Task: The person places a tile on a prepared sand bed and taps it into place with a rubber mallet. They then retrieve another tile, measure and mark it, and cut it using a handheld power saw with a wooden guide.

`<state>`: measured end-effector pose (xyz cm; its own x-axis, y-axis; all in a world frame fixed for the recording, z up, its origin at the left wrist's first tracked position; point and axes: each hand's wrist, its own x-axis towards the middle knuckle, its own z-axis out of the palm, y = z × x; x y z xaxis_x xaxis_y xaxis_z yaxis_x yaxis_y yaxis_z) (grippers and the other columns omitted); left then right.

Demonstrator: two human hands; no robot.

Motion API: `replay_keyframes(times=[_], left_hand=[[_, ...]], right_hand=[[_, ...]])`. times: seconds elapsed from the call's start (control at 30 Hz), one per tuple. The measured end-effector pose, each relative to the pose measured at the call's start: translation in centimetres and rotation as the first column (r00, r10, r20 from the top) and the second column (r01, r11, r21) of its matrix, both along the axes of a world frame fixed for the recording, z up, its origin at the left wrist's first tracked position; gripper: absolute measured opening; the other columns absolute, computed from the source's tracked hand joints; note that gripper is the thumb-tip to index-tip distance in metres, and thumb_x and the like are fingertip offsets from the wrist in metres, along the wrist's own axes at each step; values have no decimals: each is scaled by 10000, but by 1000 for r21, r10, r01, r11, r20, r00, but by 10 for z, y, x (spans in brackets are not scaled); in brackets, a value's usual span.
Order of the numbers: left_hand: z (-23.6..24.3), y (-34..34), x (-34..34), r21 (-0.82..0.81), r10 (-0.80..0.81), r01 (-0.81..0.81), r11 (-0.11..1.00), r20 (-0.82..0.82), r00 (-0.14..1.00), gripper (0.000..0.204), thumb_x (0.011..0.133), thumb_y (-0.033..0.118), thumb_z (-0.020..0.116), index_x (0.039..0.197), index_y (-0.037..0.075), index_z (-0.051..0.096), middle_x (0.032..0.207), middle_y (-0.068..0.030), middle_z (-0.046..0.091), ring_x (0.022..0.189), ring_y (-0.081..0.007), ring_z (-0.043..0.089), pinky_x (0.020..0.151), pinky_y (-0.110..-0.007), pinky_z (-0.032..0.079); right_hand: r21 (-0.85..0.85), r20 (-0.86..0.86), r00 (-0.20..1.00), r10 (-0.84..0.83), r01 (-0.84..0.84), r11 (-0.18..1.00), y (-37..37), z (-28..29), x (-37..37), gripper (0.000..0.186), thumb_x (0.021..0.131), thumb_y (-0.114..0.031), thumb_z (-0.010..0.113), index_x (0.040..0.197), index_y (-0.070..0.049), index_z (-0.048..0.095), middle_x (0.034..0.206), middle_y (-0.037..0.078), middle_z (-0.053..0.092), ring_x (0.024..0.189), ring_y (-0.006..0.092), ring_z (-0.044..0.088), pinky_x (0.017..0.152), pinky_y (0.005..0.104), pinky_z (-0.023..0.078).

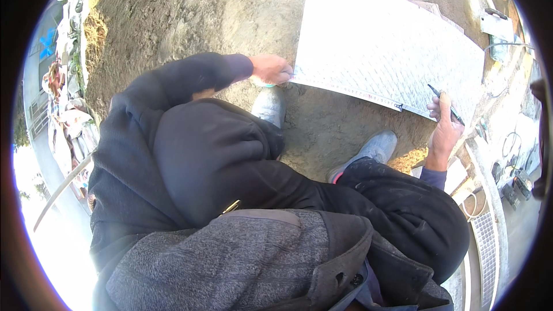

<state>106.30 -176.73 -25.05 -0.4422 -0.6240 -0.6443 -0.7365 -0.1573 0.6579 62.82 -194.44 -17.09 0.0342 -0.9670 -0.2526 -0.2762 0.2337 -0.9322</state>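
On sandy ground (334,132), a large pale textured tile (380,46) lies flat.

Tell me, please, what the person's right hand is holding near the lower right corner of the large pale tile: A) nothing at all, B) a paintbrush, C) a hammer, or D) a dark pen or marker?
D: the right hand grips a slim dark pen or marker, its tip reaching onto the pale tile near that corner.
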Motion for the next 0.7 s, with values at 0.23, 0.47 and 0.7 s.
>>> replay_keyframes(times=[0.23, 0.47, 0.7], left_hand=[[4, -8, 1, 96, -24, 25, 995, -14, 1000, 312, 1025, 316, 538, 998, 36, 673, 869, -220, 682, 851, -439, 660, 787, -504, 507], [1, -11, -3, 134, -43, 38, 990, 36, 998, 310, 1018, 296, 537, 1021, 23, 685, 902, -231, 688, 865, -424, 672, 796, -503, 503], [-2, -12, -1, 108, -56, 52, 993, 26, 998, 316, 1003, 290, 541, 1017, 10, 687, 906, -242, 687, 859, -424, 670, 793, -503, 502]], right_hand=[[2, 4, 1000, 7, -7, 1000, 1, -5, -4, 296, 980, -227, 755, 1101, 43, 733, 894, 117, 747, 737, 156, 692, 639, 263, 493], [19, 55, 998, 19, -20, 1000, 1, -7, -7, 279, 983, -215, 754, 1102, 37, 734, 901, 115, 748, 740, 159, 697, 638, 264, 500], [9, -28, 999, 24, -24, 1000, 6, -9, -6, 274, 981, -212, 757, 1087, 39, 732, 903, 119, 747, 742, 162, 698, 642, 271, 501]])
